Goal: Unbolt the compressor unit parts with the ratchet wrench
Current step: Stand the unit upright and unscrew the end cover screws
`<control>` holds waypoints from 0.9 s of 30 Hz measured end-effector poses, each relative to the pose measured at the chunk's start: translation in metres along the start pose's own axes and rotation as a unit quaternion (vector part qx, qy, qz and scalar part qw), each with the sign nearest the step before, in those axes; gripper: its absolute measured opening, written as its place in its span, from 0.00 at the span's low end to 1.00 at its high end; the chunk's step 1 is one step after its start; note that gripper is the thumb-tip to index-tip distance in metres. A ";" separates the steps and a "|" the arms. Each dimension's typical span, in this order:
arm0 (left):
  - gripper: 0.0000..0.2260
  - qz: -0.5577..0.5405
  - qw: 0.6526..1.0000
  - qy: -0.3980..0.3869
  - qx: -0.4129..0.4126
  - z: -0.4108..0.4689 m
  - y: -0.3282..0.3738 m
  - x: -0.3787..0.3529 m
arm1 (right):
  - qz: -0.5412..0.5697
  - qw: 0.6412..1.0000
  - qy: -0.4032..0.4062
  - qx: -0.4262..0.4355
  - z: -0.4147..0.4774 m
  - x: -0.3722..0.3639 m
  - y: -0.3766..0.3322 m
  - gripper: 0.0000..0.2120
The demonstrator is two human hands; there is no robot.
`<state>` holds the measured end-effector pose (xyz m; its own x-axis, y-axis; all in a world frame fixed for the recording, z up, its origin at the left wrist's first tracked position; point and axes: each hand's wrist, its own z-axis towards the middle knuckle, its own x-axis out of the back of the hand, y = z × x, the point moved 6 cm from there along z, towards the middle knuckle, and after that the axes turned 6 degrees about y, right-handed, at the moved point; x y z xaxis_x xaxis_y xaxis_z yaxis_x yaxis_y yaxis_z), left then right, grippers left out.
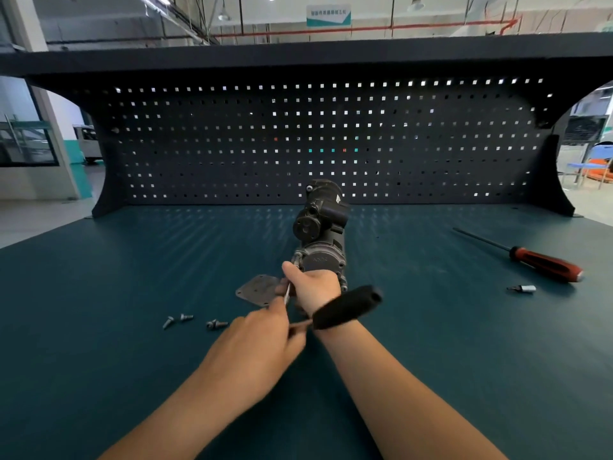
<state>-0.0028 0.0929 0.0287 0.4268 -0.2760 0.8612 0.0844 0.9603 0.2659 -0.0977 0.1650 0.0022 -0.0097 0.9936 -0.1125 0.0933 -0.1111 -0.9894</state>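
Now the compressor unit (pixel 320 224) lies mid-way along the teal bench (pixel 132 277), pointing at the pegboard (pixel 232 144), with the right hand (pixel 313 287) clasping its near end. The left hand (pixel 258 343) pinches the ratchet wrench (pixel 346 307) by its metal shank, the black handle blurred. A cover plate (pixel 257 290) and loose bolts (pixel 185 318) lie to the left; a screwdriver (pixel 544 263) and a socket bit (pixel 522 288) lie well to the right.

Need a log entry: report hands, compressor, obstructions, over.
Left hand grips ratchet wrench; right hand holds compressor unit. Cover plate, loose bolts lie beside it. Nothing blocking.
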 end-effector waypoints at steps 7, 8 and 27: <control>0.13 -0.502 0.831 -0.065 0.229 -0.004 -0.021 -0.015 | 0.081 0.993 -0.036 -0.080 -0.003 -0.011 0.008 0.16; 0.13 -0.601 0.742 -0.081 0.287 -0.006 -0.020 -0.017 | 0.104 0.989 -0.047 -0.098 -0.004 -0.013 0.009 0.17; 0.19 0.086 0.971 0.141 -0.173 -0.014 0.027 0.030 | 0.040 0.999 0.001 -0.027 -0.002 -0.003 0.002 0.17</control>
<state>0.0245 0.1110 0.0557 0.6871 -0.1343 0.7141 0.2664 0.9609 -0.0756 -0.0956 0.1619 0.0010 0.0022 0.9816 -0.1912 0.1472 -0.1894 -0.9708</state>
